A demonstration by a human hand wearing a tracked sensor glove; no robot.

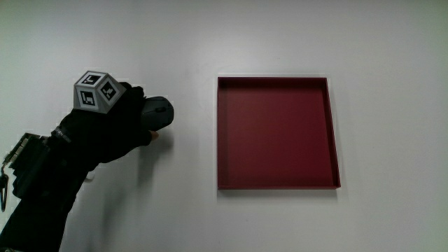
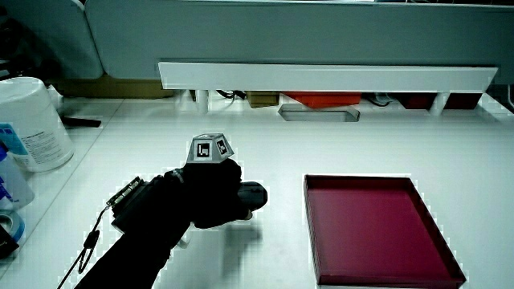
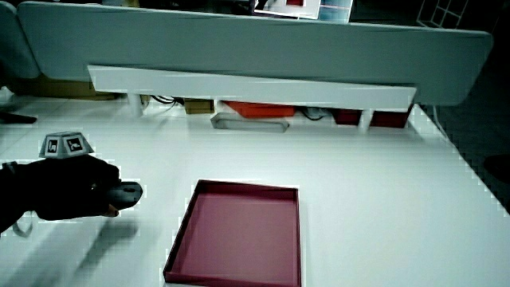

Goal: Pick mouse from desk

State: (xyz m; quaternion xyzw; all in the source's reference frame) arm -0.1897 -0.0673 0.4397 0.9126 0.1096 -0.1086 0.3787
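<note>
Gloved and black, my hand (image 1: 115, 126) lay over the mouse (image 1: 159, 114), fingers curled down around its body so that I was grasping it. Only the front end of the mouse stuck out past my fingertips in the main view, dark grey, with a small mark showing on its upper face. In both side views the same thing showed: the rounded nose of the mouse (image 2: 254, 197) poked out from under my knuckles, pointing toward the tray, while the rest of it was hidden under my palm. From a side view (image 3: 126, 193) it sat low, close to the counter (image 1: 189, 217); I could not tell whether it touched the surface or was just clear of it, though a soft shadow lay on the counter beneath my hand. The patterned cube (image 1: 96, 91) rode on the back of my hand, its black-and-white faces turned upward. My forearm (image 1: 42, 189) ran back from the hand toward me, with a strap and a small dark device at the wrist.

Beside the mouse, apart from it with bare white counter between, lay a shallow square tray (image 1: 333, 133), dark red, with low walls and nothing in it. A white tub (image 2: 30, 124) with a printed label stood near the counter's edge. A low partition (image 3: 255, 48) closed off the counter, with a white shelf (image 2: 321, 76) along its foot.
</note>
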